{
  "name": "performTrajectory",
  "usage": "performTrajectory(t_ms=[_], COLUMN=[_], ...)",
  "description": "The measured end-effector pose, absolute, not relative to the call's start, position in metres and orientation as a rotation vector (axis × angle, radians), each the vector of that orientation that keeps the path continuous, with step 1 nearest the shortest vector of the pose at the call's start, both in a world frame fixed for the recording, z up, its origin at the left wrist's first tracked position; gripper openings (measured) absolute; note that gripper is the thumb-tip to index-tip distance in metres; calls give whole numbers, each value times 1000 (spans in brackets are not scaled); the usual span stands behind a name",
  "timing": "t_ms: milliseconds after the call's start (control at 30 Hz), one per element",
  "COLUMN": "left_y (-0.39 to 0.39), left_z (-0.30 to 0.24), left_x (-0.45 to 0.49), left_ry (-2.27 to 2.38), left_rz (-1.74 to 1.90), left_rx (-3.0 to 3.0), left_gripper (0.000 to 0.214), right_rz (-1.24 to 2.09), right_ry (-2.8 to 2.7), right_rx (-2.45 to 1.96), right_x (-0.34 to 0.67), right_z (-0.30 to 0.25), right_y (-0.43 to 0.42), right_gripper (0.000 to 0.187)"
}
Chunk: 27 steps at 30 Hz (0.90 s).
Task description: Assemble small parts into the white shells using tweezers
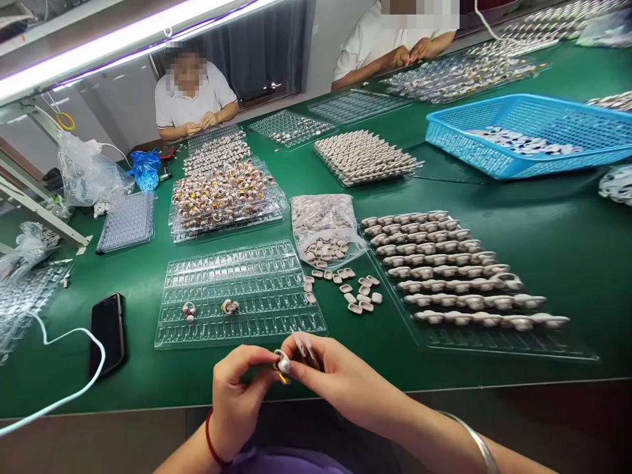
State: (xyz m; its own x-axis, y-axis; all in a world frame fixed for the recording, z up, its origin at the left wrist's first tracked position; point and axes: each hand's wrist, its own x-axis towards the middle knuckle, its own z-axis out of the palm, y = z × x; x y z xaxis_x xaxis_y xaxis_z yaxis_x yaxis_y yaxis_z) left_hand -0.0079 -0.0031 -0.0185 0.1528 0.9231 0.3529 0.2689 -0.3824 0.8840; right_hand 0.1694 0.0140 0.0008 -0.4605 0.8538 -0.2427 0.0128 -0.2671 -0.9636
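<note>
My left hand (243,394) and my right hand (328,376) meet at the table's front edge. Between their fingertips they pinch a small ring-shaped part (282,361) with a shiny whitish rounded head and a yellow-gold tab below. Fingers partly cover it. Just beyond lies a clear plastic tray (232,276) with rows of slots. Two similar small parts sit in it, one at the left (188,311) and one near the middle (230,307). Loose beige oblong caps (364,297) lie right of the tray, before an open plastic bag (323,220) full of them.
On the right, a tray (494,345) holds rows of beige ring-shaped parts. A blue basket (498,164) stands behind it. Stacked trays of parts (222,194) are at centre-left. A phone (106,336) and white cable (74,398) lie left. Two people (197,99) work across the table.
</note>
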Motion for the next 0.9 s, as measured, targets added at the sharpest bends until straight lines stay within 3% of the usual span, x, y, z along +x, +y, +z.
performTrajectory(t_ms=[300,633,900], left_y=[-5,-7,-11], left_z=[-23,-26,-43], left_x=[-8,-7,1], left_ry=[1223,1144,1277], left_rz=[1268,1303,1249], left_rx=[1703,1506,1343], left_gripper=[10,16,33], right_rz=[1701,1493,1317], right_ry=[-1430,-1648,-1771], right_rx=[-1143,-1133,-1096], right_x=[162,162,167], right_z=[2,2,-14], right_y=[9,8,3], right_gripper=[43,19,27])
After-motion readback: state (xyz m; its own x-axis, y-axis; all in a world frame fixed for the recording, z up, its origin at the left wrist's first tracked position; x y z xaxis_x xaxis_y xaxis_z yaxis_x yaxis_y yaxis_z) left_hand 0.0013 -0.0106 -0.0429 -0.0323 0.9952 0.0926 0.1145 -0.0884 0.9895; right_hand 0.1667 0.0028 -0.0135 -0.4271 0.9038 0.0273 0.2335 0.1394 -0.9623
